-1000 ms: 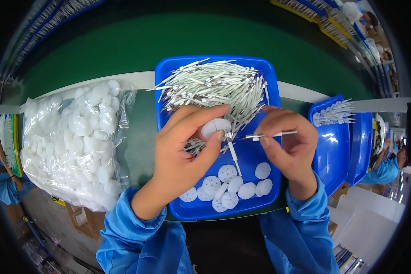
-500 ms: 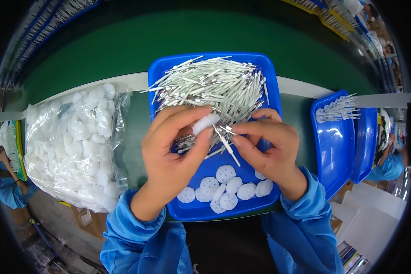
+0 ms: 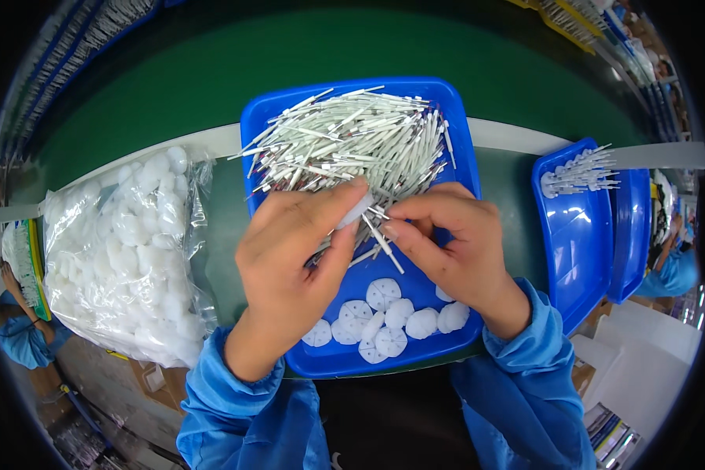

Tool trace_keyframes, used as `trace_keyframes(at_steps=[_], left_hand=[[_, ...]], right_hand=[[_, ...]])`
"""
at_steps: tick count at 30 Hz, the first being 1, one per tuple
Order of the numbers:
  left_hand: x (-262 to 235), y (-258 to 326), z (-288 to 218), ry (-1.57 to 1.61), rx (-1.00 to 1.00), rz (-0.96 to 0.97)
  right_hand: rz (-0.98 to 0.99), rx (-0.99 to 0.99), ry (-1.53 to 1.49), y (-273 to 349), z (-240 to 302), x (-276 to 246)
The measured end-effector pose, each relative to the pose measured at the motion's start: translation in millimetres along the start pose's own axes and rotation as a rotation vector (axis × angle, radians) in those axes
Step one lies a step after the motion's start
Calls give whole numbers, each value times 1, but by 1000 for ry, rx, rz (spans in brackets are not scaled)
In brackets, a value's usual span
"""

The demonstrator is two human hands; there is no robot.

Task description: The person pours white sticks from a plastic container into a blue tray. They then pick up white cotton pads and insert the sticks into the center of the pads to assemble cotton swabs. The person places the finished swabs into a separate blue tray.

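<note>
My left hand (image 3: 290, 243) pinches a small white disc (image 3: 356, 211) on edge between thumb and fingers. Thin white sticks (image 3: 382, 244) project from that disc toward the lower right. My right hand (image 3: 462, 243) has its thumb and forefinger closed on a thin white stick at the disc; the fingertips partly hide it. Both hands are over a blue tray (image 3: 313, 363). A heap of white sticks (image 3: 352, 141) fills its far half, and several loose white discs (image 3: 384, 294) with small holes lie in its near half.
A clear bag of white discs (image 3: 125, 251) stands at the left. Another blue tray (image 3: 576, 251) at the right holds discs with sticks attached (image 3: 576, 180). Green worktop (image 3: 352, 47) stretches behind. Other people's blue sleeves (image 3: 23, 341) show at the far sides.
The disc has tilted and is now more hidden by my left fingers. My right fingertips have moved slightly left with the stick. The whole view has shifted a little.
</note>
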State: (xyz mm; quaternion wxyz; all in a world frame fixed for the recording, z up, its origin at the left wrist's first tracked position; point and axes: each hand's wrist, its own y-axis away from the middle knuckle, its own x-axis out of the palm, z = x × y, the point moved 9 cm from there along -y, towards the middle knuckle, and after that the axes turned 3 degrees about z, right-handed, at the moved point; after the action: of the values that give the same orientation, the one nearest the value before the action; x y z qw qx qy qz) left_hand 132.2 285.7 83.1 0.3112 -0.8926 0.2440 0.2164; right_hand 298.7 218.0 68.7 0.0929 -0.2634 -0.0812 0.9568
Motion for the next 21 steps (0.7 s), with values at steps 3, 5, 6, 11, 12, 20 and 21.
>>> trace_keyframes(at_steps=[3,5,6,11,12,20,21], left_hand=[[5,1,-7,-60,80,33],[8,1,-9,-76,84,42],[9,2,-10,-84,84,47],[11,8,-14,-147,86,59],[11,9,-15,-153,87,57],[16,13,-9,-92,-89,133],[16,14,-6,-88,-101,141]], right_hand=[[-3,130,-129,4,-12,7],[-38,98,-62,5,-11,5],[-62,20,50,3,-5,1],[-136,-212,456,6,23,-3],[-153,-233,482,8,27,-3],[-158,-302,465,8,30,0],[-147,-295,452,7,29,-2]])
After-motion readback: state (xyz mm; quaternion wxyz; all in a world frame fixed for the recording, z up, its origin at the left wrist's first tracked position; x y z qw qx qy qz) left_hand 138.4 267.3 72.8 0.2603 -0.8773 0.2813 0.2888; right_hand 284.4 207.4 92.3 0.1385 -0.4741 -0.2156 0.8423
